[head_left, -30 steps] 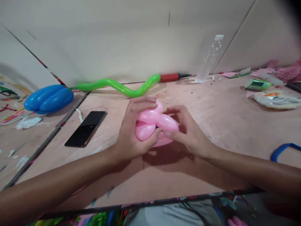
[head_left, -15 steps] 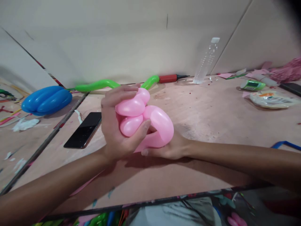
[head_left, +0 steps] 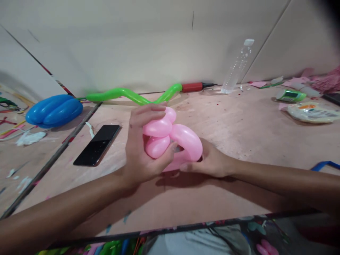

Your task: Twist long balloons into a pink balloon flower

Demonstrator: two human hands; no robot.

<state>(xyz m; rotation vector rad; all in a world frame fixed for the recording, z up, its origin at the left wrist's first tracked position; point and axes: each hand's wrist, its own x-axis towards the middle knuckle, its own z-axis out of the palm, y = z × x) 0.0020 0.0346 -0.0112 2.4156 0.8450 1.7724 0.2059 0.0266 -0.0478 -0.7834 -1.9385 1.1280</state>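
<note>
A pink twisted modelling balloon (head_left: 187,138) is between my hands above the table, with small bubbles on its left and a long curved section looping to the right. My left hand (head_left: 142,143) wraps round the bubbles, its fingers over the top and its thumb pressed on the lower front. From the right, my right hand (head_left: 212,159) grips the lower part of the loop, thumb in front; its other fingers are hidden behind the balloon.
Behind lie a green long balloon (head_left: 108,95) and a red hand pump (head_left: 192,87). A blue balloon bundle (head_left: 54,110) and a phone (head_left: 98,145) are at left. At right stand a clear bottle (head_left: 236,69), a green-labelled roll (head_left: 290,95) and a plastic packet (head_left: 313,112).
Both hands and the pink balloon have shifted a little to the right and slightly down in view. More of the green balloon shows behind them. The grip looks much the same.
</note>
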